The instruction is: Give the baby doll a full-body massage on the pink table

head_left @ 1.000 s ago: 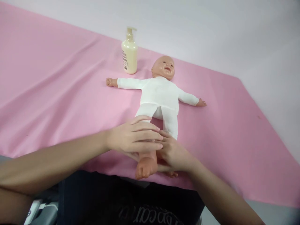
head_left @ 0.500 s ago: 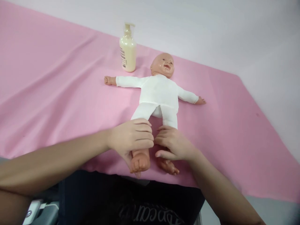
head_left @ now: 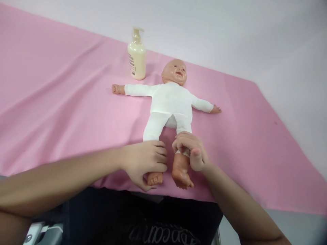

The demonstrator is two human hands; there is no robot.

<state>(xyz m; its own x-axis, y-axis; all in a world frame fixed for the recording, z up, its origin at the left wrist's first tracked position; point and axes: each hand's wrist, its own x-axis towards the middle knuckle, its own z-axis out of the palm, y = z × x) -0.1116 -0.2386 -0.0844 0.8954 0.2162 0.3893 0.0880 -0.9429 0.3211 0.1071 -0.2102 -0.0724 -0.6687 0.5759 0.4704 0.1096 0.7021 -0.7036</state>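
Note:
A baby doll [head_left: 171, 98] in a white cloth suit lies on its back on a pink cloth [head_left: 89, 112], arms spread, head away from me. My left hand [head_left: 146, 160] is wrapped over the lower leg and ankle on the left, the toes showing below it. Around the other lower leg, at the end of the white cloth, curl the fingers of my right hand [head_left: 190, 148], with the thumb raised off it. That bare foot is turned outward.
A pump bottle [head_left: 138, 61] of pale yellow liquid stands upright left of the doll's head. Below the cloth's near edge is dark clothing with white lettering [head_left: 163, 234]. White and grey objects [head_left: 42, 233] show at lower left.
My left hand has slid lower toward the foot. My right hand has moved slightly up the other leg, its thumb now lifted, exposing more of the ankle and foot.

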